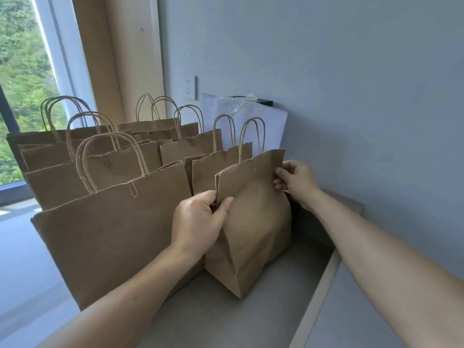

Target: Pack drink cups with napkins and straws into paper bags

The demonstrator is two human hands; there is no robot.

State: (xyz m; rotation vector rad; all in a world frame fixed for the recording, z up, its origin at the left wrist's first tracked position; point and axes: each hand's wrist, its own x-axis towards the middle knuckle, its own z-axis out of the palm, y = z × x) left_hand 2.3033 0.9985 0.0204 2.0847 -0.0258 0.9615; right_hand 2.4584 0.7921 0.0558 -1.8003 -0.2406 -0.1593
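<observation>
Daylight enters from the window (pixel 22 71) at left; the foliage outside is mildly overexposed. Interior moderately bright, evenly lit. Soft shadow lies on the counter (pixel 226 312) right of the paper bags (pixel 113 234). Wide-angle bending at frame edges; detail slightly soft throughout.

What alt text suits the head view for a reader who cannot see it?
A person's left grip and right grip pinch the side edges of a clipped-shut brown bag standing on a grey counter. More handled bags stand in rows beside and behind it.
</observation>
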